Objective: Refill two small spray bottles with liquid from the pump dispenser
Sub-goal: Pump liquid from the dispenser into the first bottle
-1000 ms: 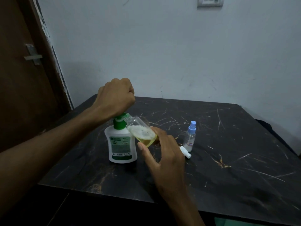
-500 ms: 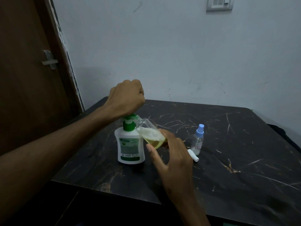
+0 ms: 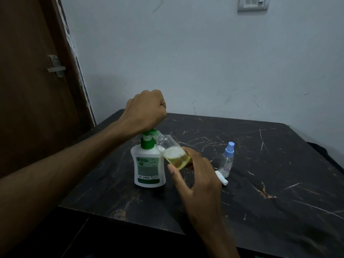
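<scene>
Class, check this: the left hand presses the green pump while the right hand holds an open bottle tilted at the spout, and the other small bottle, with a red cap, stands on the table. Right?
One detail is wrong: the standing bottle has a blue cap, not red, as the head view shows. The left hand does press the green pump, and the right hand holds the open bottle tilted at the spout.

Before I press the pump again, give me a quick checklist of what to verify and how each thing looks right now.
1. Open bottle mouth at the pump dispenser spout: ok, the neck is tilted up against the green nozzle.
2. Left hand on the pump head: ok, a closed fist rests on top.
3. Right hand grip on the open bottle: ok, the fingers wrap its base.
4. Room left in the open bottle: ok, yellow liquid and foam fill only the lower part.
5. Dispenser standing flat on the table: ok.
6. Second spray bottle ready for filling: not ok, its blue cap is on.
</scene>
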Demonstrator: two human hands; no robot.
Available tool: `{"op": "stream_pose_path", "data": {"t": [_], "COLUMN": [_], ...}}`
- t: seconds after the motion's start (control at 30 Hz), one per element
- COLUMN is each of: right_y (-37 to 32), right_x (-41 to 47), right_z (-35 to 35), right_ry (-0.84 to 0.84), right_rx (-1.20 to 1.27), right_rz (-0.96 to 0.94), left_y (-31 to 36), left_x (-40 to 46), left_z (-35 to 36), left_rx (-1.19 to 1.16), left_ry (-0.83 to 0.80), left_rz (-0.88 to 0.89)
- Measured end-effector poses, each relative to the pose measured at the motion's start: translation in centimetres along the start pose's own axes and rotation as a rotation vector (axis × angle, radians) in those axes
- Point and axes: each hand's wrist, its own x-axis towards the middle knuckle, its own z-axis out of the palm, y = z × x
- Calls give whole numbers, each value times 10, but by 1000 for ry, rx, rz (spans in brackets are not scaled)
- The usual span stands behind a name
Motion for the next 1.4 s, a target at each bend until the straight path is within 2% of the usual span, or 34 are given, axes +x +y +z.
{"op": "stream_pose_path", "data": {"t": [0.57, 1.4], "right_y": [1, -1], "right_x": [1, 0], "right_z": [0, 0], "right_ry": [-21, -23], "right_rx": [6, -4], "right_rz": [-1, 0], "left_y": [-3, 0], "left_x": [0, 1], "left_z": [2, -7], "left_rx": [-4, 8], "left_ry": [-63, -54], "left_rz": [19, 19]}}
